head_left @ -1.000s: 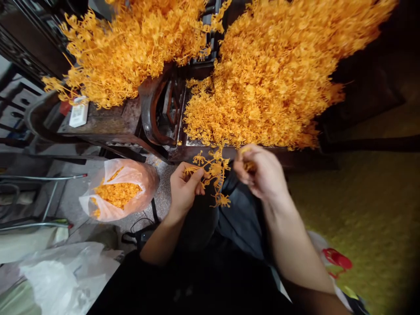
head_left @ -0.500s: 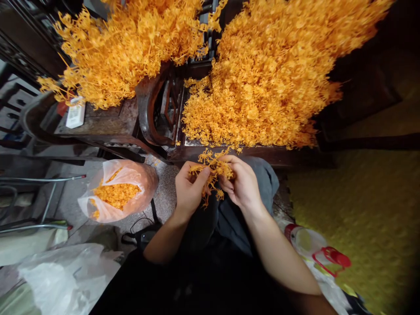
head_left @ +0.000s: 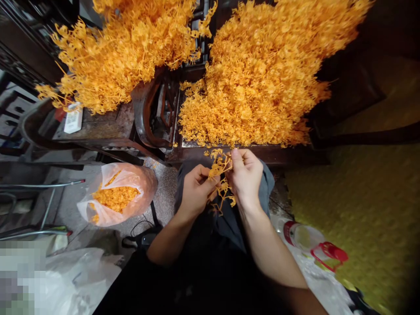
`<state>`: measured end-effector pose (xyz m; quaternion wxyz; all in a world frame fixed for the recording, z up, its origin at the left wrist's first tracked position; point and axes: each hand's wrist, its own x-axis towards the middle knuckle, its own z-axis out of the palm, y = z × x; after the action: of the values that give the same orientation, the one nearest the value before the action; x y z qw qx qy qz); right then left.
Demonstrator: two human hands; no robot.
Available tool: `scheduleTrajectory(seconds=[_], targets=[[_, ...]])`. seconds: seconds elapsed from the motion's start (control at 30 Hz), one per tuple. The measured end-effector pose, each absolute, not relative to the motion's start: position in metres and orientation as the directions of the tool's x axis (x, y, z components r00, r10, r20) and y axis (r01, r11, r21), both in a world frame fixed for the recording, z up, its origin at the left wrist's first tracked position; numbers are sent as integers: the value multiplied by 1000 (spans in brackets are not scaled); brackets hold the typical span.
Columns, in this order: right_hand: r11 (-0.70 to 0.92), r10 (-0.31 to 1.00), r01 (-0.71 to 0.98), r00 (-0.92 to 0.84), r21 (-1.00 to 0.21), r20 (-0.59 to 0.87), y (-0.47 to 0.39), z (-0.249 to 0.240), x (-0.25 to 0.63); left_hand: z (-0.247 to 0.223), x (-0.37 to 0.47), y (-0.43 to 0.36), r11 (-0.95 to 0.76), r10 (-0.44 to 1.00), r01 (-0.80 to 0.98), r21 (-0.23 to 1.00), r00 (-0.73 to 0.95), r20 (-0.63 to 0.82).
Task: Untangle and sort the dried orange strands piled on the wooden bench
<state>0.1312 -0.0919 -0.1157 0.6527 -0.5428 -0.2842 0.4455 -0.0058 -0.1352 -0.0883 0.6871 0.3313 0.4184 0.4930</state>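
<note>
Between my hands, over my lap, hangs a thin orange branching sprig (head_left: 224,187) that looks like moulded plastic. My left hand (head_left: 193,190) pinches its left side, thumb against fingers. My right hand (head_left: 245,178) grips it higher up, thumb on top; the fingertips are partly hidden. Just beyond my knees, a large heap of similar orange pieces (head_left: 249,92) covers the seat of a dark wooden chair. Another orange heap (head_left: 131,57) lies on the chair to its left.
A pinkish plastic bag (head_left: 148,181) holding loose orange bits stands on the floor at left. A white box (head_left: 73,118) lies on the left chair. White plastic sheeting (head_left: 82,275) is at lower left. A clear jug with a red cap (head_left: 334,253) lies to my right, near a yellowish textured surface.
My right hand has risen slightly and turned, its thumb now on top. My left hand has moved a little right. The sprig between them now hangs more stretched out and thinner.
</note>
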Motion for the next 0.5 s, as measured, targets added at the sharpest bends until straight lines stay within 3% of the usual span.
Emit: scheduleTrajectory(seconds=[0.1,0.17,0.33,0.5], targets=[[184,796,-335,603,-924,-60,-79,-108,164,-78,-22,-136,289,957,-413,864,155,-246],[208,807,-337,589,-918,-33,-76,-99,179,-76,-34,-136,300,952,-378,876,174,-251],[-18,991,-340,122,-940,-63,-88,-75,177,-81,-45,-129,360,904,-226,905,322,-279],[-93,973,-198,-225,-976,-48,-87,-72,172,-79,-46,-119,424,848,-178,888,422,-320]])
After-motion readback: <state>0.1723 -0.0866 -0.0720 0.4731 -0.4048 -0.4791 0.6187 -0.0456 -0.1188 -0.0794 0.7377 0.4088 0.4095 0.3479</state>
